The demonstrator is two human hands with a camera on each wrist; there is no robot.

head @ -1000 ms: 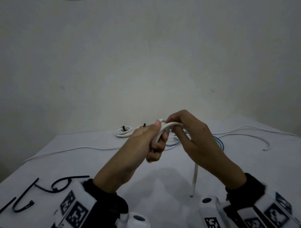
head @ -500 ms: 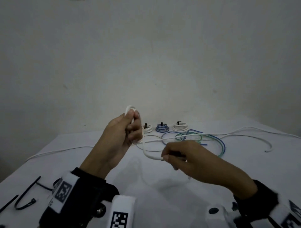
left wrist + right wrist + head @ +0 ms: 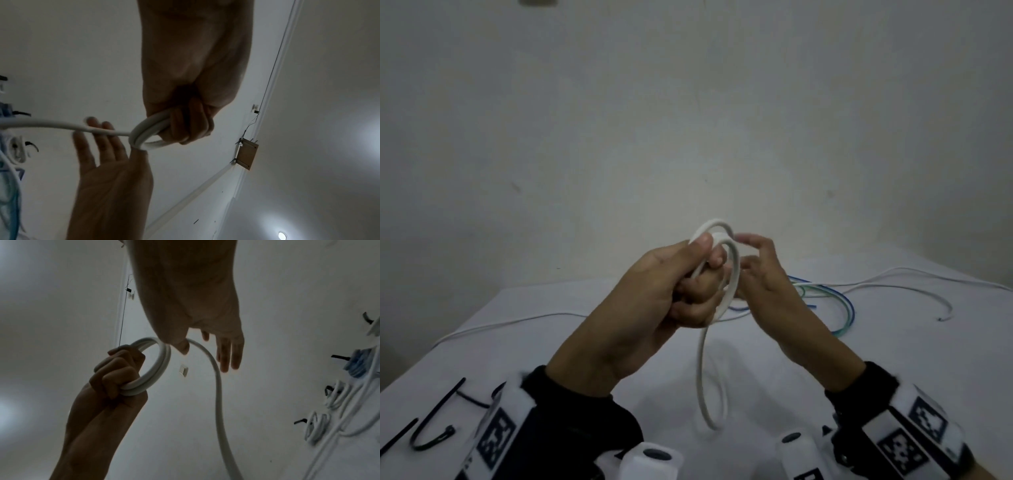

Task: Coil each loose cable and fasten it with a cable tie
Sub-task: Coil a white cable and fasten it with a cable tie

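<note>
A white cable (image 3: 734,274) is wound into a small coil (image 3: 144,134) of a few loops, held up above the table. My left hand (image 3: 688,291) grips the coil (image 3: 162,363) in a fist (image 3: 117,373), with the thumb on top. My right hand (image 3: 760,270) sits just right of the coil with its fingers (image 3: 226,356) straight and spread; its thumb touches the strand where it leaves the coil. The cable's loose tail (image 3: 702,377) hangs from the coil in a long curve towards the table.
Loose blue and green cables (image 3: 849,308) lie behind my right hand on the white table (image 3: 893,359). White cables trail right (image 3: 914,274) and left (image 3: 517,320). Black cable ties (image 3: 431,435) lie at the front left. Tied coils (image 3: 337,395) stand at the far edge.
My right hand came up from low on the right, laid another loop of the white cable against the coil, and opened its fingers. My left hand kept its grip and moved right.
</note>
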